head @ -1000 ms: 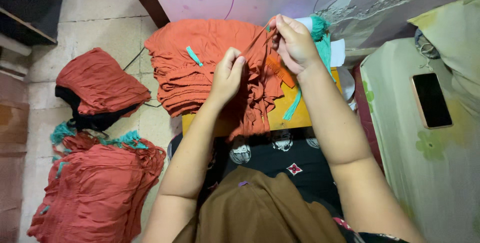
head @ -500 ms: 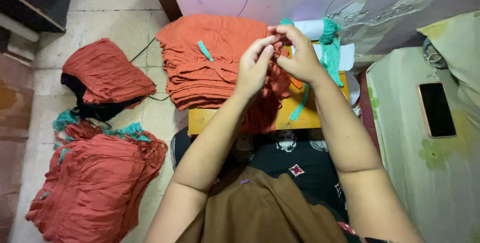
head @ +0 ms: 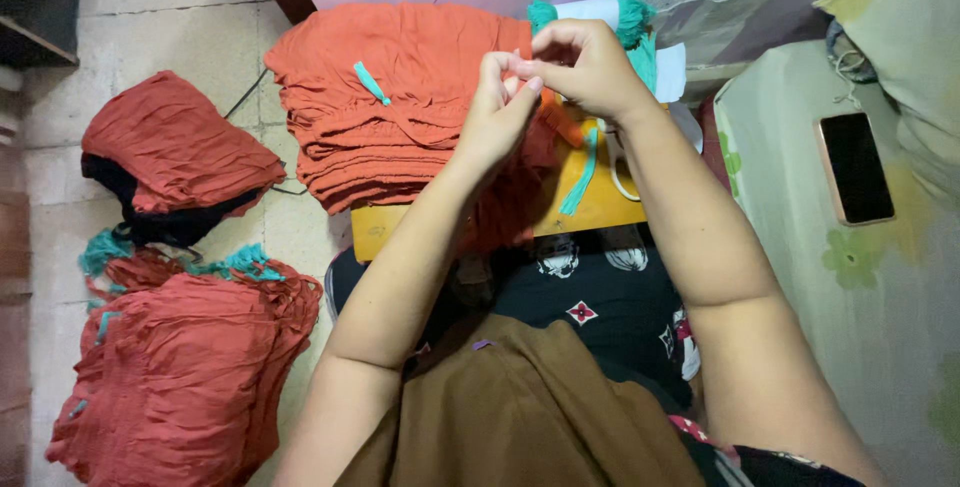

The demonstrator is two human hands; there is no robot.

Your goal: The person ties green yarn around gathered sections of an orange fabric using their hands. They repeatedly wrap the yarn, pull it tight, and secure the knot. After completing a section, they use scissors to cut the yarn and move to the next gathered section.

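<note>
Yellow board [head: 600, 209], orange garment [head: 510, 197] half-hidden behind forearms.

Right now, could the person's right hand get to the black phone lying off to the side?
Probably yes. The phone lies face up on the pale green flowered cloth, with nothing on it or between it and the right hand. That hand is busy, though, pinched together with the left hand over the orange fabric.

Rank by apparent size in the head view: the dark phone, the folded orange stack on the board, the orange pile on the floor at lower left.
1. orange pile, though it lies nearer the camera
2. folded orange stack, looking similar, so unsure
3. dark phone
</note>
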